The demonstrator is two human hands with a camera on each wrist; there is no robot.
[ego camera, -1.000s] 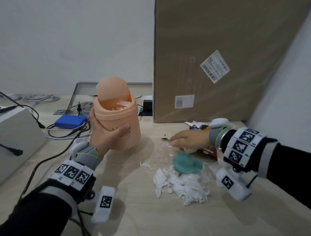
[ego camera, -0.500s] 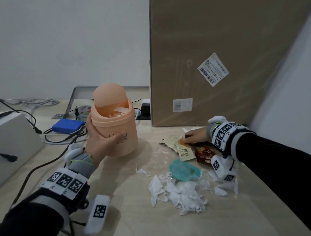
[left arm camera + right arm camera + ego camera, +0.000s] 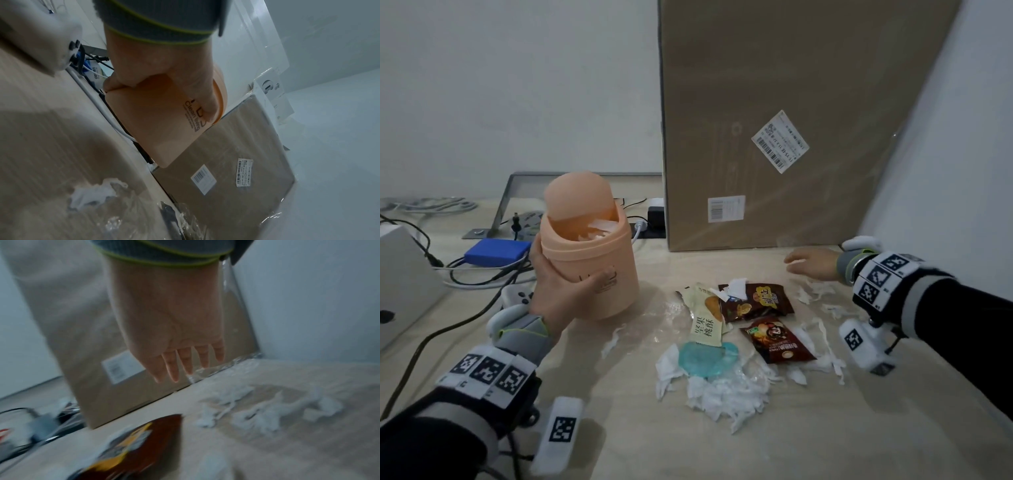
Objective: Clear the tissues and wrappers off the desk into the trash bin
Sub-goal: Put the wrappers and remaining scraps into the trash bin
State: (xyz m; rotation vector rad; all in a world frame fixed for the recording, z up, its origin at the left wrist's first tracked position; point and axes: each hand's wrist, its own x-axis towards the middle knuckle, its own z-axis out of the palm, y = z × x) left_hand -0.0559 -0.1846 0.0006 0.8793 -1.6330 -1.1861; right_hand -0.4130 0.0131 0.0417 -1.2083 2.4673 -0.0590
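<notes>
My left hand (image 3: 558,284) grips the peach trash bin (image 3: 599,267) around its side, tilted above the desk; in the left wrist view the left hand (image 3: 160,76) wraps the bin (image 3: 164,129). White tissue shows inside its open swing lid. My right hand (image 3: 808,265) hovers flat with straight fingers near the box, holding nothing; the right wrist view shows the right hand (image 3: 174,337) with fingers extended. Brown snack wrappers (image 3: 760,301) (image 3: 780,341), a cream wrapper (image 3: 707,318), a teal wrapper (image 3: 707,358) and shredded tissues (image 3: 726,397) lie on the desk.
A tall cardboard box (image 3: 791,120) stands against the wall behind the litter. A blue box (image 3: 496,250), cables (image 3: 465,274) and a white device (image 3: 404,284) sit at the left. More tissue scraps (image 3: 815,291) lie under my right wrist.
My right hand has drawn back from the wrappers toward the right, beside the box, leaving them spread on the desk. The bin stays gripped in my left hand.
</notes>
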